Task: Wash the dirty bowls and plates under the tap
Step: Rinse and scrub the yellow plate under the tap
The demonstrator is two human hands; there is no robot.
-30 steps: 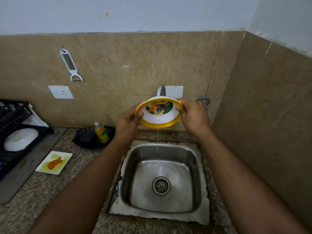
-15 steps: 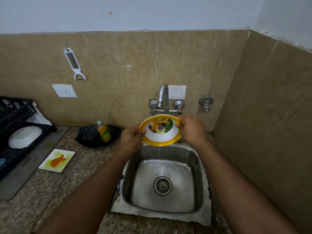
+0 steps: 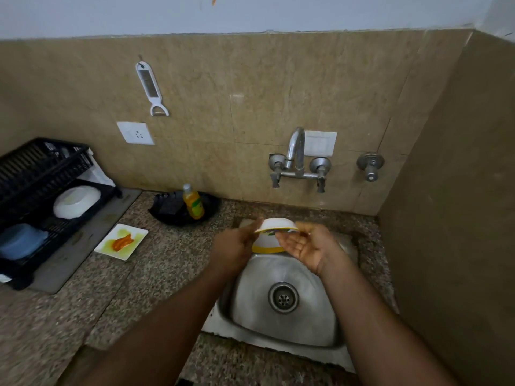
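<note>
Starting at the left edge, we see a black plastic dish rack holding an upturned white bowl and a blue container. Just right of the rack, a small square white plate smeared with orange and yellow food lies flat on the speckled granite counter. Above it on the beige tiled wall hang a white peeler and a white socket plate. Farther right, a yellow bottle of dish liquid lies in a black dish against the wall.

Our left hand touches the left rim of a white bowl with a yellow rim and a printed picture inside; its fingers look fairly straight, though motion blur keeps us from telling the grip. The bowl is tilted, its outside facing up and its opening turned down, held between both hands over the far edge of the square steel sink. Our right hand lies palm up with fingers relaxed and spread, its fingertips at the bowl's right rim. The bowl sits below the curved chrome tap, well under its spout. Right of the tap, a separate chrome valve projects from the wall.
</note>
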